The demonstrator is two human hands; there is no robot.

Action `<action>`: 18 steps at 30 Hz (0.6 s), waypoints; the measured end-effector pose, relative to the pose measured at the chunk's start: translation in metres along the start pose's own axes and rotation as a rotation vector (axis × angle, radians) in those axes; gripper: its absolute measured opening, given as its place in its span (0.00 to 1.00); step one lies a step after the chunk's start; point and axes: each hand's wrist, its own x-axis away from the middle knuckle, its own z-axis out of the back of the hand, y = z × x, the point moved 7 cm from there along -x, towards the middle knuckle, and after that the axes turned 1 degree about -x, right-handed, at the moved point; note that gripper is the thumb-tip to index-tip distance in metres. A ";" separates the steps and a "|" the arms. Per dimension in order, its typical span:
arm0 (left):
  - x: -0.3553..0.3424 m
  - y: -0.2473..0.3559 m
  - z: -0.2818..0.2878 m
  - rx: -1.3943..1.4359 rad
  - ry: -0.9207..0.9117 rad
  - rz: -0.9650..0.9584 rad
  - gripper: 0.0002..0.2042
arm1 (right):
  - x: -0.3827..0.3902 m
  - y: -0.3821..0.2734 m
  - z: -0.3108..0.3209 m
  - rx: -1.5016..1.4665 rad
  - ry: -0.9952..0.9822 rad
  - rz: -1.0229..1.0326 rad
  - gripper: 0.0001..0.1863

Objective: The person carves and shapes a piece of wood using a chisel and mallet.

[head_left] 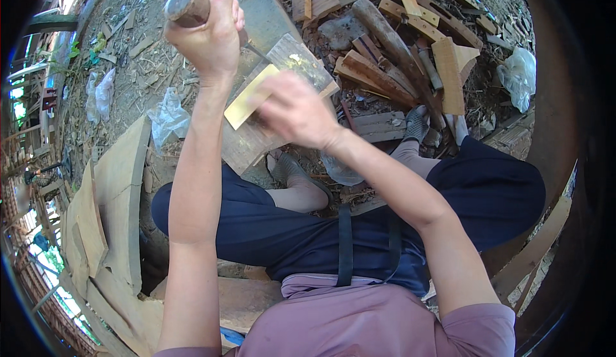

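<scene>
My left hand [215, 33] is raised at the top, closed around the thick wooden handle [187, 7] of a tool. A thin dark metal blade [258, 52] comes out below the fist and points toward a pale yellow wooden piece [242, 109]. My right hand [292, 108] overlaps the right side of that piece. Its fingers are smeared by motion, so I cannot tell whether they grip it. The piece is over a flat wooden board [247, 145]. Beside my right hand, a wooden block [300, 59] has pale shavings on top.
Wood offcuts [375, 78] and a rounded log [391, 33] pile up at the right. Broad wooden slabs [122, 203] lean at the left. Clear plastic bags lie at the left [169, 116] and far right [517, 78]. My sandalled feet [295, 171] flank the board.
</scene>
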 end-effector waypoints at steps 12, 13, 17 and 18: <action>0.000 0.003 -0.008 -0.045 0.009 -0.040 0.09 | 0.197 0.246 0.112 0.727 -0.168 -1.189 0.42; 0.000 0.003 -0.009 -0.045 0.012 -0.049 0.09 | 0.203 0.257 0.114 0.657 -0.203 -1.206 0.40; 0.001 -0.002 -0.012 -0.053 0.020 -0.024 0.10 | 0.198 0.283 0.128 0.419 -0.320 -1.146 0.35; 0.001 -0.005 -0.010 -0.044 0.039 -0.004 0.10 | 0.189 0.281 0.130 0.337 -0.342 -1.090 0.34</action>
